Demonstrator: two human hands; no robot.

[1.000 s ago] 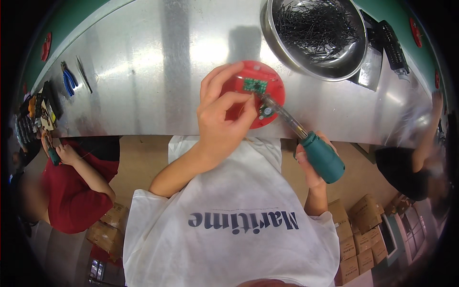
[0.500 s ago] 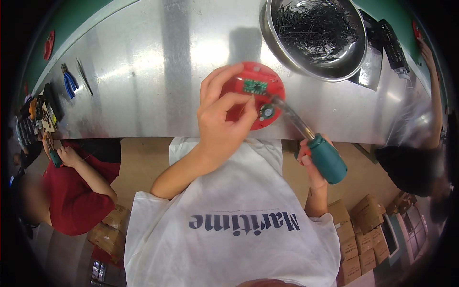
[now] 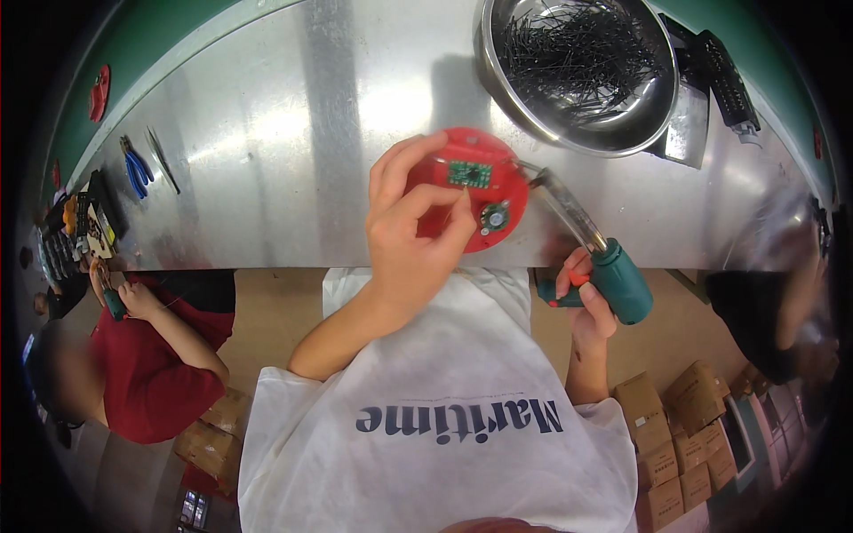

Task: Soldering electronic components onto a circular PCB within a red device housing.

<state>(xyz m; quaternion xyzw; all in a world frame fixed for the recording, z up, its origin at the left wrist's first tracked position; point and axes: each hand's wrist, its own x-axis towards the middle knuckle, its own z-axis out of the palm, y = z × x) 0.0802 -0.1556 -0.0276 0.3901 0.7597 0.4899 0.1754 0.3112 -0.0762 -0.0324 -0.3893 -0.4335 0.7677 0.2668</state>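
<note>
My left hand (image 3: 413, 218) lies over the left side of a round red plastic housing (image 3: 509, 188) at the table's near edge. Its thumb and index finger are pinched beside a small green circuit board (image 3: 469, 174), on what looks like a thin wire; the other fingers rest by the housing's upper rim. A second small round board (image 3: 495, 216) sits lower in the housing. In my right hand (image 3: 588, 306) is a soldering gun (image 3: 622, 282) with a green body, a red trigger and a metal barrel. Its tip is near the housing's right upper edge.
A steel bowl (image 3: 662, 133) full of short black wires stands at the far right, beside a black power strip (image 3: 724, 80). Blue pliers (image 3: 136, 169) and tweezers (image 3: 163, 160) lie at left. A co-worker in red (image 3: 160, 382) works at the left; another person is at right.
The soldering gun's tip has drawn back to the right, away from the circuit board toward the housing's edge. My left hand keeps its pinch. The whole view has shifted slightly.
</note>
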